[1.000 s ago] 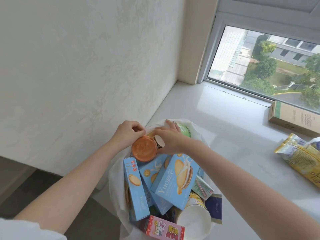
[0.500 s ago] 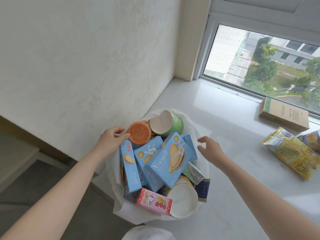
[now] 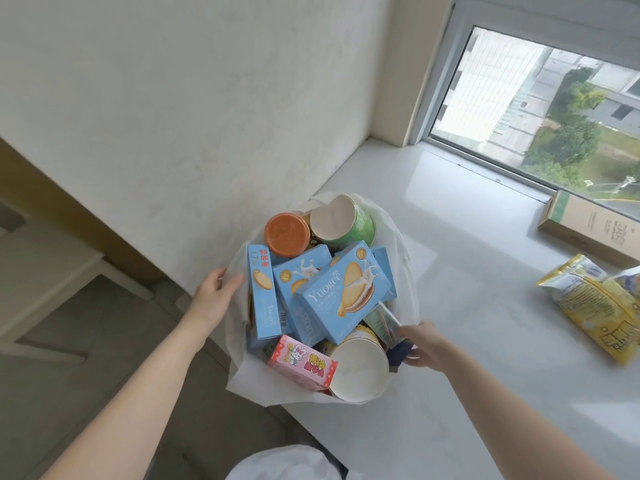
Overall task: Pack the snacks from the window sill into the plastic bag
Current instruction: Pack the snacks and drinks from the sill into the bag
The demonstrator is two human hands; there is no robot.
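A white plastic bag (image 3: 273,389) stands at the sill's left edge, stuffed with snacks. Several blue biscuit boxes (image 3: 343,296) fill its middle. An orange-lidded tub (image 3: 286,234) and a green cup (image 3: 346,221) sit at the back, a pink box (image 3: 301,362) and a white-bottomed cup (image 3: 360,370) at the front. My left hand (image 3: 214,299) rests with straight fingers against the bag's left side. My right hand (image 3: 424,344) touches the bag's right rim beside a dark packet (image 3: 398,353), fingers relaxed.
On the white window sill (image 3: 467,306), yellow snack bags (image 3: 588,306) lie at the right edge, with a brown cardboard box (image 3: 588,226) behind them by the window. A wall stands left of the bag. Another white bag (image 3: 287,465) shows at the bottom.
My right hand dropped from the bag's upper right to its lower right rim. My left hand slid down from the orange tub to the bag's left side.
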